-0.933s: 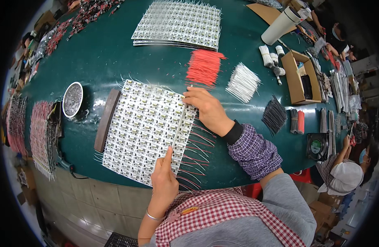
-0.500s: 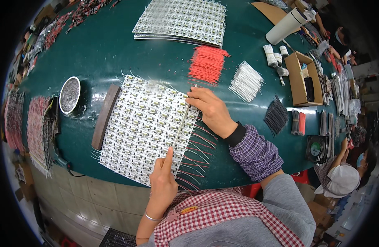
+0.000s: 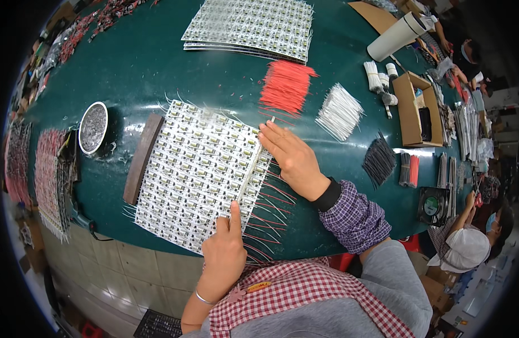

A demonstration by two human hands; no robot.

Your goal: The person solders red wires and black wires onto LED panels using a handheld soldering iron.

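Observation:
A large white panel of small circuit boards [image 3: 197,169] lies on the dark green table [image 3: 158,62], with red and white wires sticking out along its right edge. My right hand [image 3: 290,158] rests flat at the panel's upper right edge, fingers on a thin white strip. My left hand [image 3: 225,253] presses the panel's lower right corner with its index finger stretched out. Neither hand grips anything.
A brown wooden block [image 3: 142,158] lies along the panel's left edge, with a round tin [image 3: 93,127] beyond it. Piles of red [image 3: 286,84], white [image 3: 339,111] and black wires [image 3: 379,160] lie to the right. A second board stack [image 3: 251,25], a cardboard box [image 3: 411,110] and another seated person [image 3: 468,242] are nearby.
My right hand has flattened and slid slightly down along the panel's right edge. My left hand stays at the lower corner.

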